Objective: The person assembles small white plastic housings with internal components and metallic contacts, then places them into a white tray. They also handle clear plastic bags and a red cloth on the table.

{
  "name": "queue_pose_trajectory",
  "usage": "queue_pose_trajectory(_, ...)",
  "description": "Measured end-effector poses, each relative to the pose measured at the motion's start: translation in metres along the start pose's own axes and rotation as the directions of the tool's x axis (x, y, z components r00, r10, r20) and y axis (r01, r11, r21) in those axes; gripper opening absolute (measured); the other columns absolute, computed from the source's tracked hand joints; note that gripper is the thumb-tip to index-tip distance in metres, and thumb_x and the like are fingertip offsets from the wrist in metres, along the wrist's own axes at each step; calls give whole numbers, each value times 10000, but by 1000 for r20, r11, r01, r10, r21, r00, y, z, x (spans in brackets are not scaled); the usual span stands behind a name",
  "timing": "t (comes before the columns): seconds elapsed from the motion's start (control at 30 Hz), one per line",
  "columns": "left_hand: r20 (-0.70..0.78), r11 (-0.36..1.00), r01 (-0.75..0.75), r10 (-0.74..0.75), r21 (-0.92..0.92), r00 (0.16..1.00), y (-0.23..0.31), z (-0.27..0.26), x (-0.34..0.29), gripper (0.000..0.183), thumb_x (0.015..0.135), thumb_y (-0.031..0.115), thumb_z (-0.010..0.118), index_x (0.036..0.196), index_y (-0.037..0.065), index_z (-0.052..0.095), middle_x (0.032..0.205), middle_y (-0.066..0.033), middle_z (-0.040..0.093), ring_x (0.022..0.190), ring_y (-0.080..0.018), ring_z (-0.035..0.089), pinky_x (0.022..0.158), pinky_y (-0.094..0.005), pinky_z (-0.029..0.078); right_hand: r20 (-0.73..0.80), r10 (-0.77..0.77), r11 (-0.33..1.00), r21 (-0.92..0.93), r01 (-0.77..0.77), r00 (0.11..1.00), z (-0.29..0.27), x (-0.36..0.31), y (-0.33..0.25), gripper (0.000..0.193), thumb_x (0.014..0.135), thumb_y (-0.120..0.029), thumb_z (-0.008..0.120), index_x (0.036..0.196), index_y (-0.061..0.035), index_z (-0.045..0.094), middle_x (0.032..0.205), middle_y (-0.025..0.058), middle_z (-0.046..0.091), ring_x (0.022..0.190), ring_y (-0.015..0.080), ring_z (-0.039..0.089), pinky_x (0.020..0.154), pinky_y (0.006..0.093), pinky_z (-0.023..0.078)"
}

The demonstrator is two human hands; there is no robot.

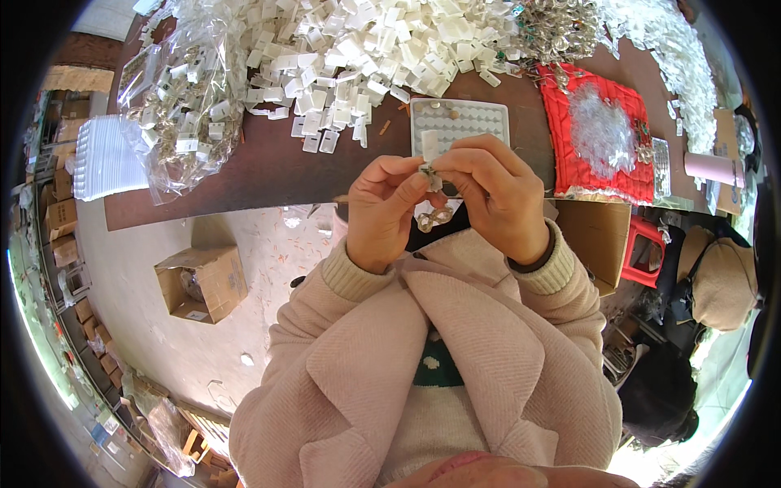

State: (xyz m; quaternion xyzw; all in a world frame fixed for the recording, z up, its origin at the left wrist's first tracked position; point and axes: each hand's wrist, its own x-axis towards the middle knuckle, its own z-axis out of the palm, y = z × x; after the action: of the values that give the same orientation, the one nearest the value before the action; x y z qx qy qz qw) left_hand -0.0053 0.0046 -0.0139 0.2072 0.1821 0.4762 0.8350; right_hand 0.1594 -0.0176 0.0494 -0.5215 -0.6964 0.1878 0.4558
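While the left hand [382, 211] and the right hand [496, 199] meet just on the near side of the grey tray [505, 122], both grip the same small piece of work. The left thumb and forefinger close in a pinch on its lower part, the other fingers curling toward the palm; the right thumb and fingertips pinch from the opposite side, almost meeting the left ones. Between them a small white card [429, 145] stands up, its top overlapping the tray in this view, and a trinket with clear beads [435, 218] hangs below the fingers. How the two are joined is hidden by the fingertips.

Left of the tray, a wide stretch of brown table [268, 167] shows as far as a filled plastic bag [191, 114]. Beyond the tray and to its left, a heap of white cards [350, 49] spreads close to its far side. Right of the tray, a narrow strip of tabletop separates it from a red cloth [557, 150] bearing a clear plastic pile [600, 130]. The table's near edge runs on the person's side of the tray, beneath the hands.
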Motion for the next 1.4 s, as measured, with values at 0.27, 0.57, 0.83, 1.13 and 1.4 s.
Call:
queue_pose_trajectory(0.27,-78,1000,-1,2,9,997,-1,-3,5,167,953,-9,618,1119,0,618,1019,-138,705,812,-213,702,726,-313,597,52,-35,999,-23,37,998,4,4,11,201,819,70,641,981,-47,665,874,111,652,767,302,650,671,369,536)
queue_pose_trajectory(0.57,-175,996,24,-8,89,985,4,-6,6,136,971,76,623,1095,24,604,1021,-149,693,783,-186,654,771,-364,562,-71,131,872,-466,-149,989,13,13,66,136,836,-101,707,970,-89,695,857,91,661,765,319,651,655,408,524)
queue_pose_trajectory(0.83,-165,997,37,-26,65,986,4,-7,5,136,970,77,625,1095,26,602,1025,-148,695,782,-186,661,771,-368,567,-31,176,877,-449,-171,984,12,18,69,126,829,-90,697,954,-105,697,847,76,649,750,316,651,648,405,525)
queue_pose_trajectory(1.13,-75,999,-32,31,-16,997,2,-1,4,162,961,19,619,1122,2,616,1034,-136,704,848,-232,706,753,-332,602,-34,-83,975,-212,74,996,10,5,4,190,797,26,703,973,-40,677,894,111,690,765,299,679,670,355,548)
queue_pose_trajectory(1.4,-19,996,63,-64,-62,998,7,-6,-2,144,959,26,624,1101,11,642,1031,-128,704,868,-226,701,774,-343,594,103,-35,984,-169,53,994,3,1,2,261,722,-34,726,974,-82,676,927,78,688,745,288,651,644,359,517)
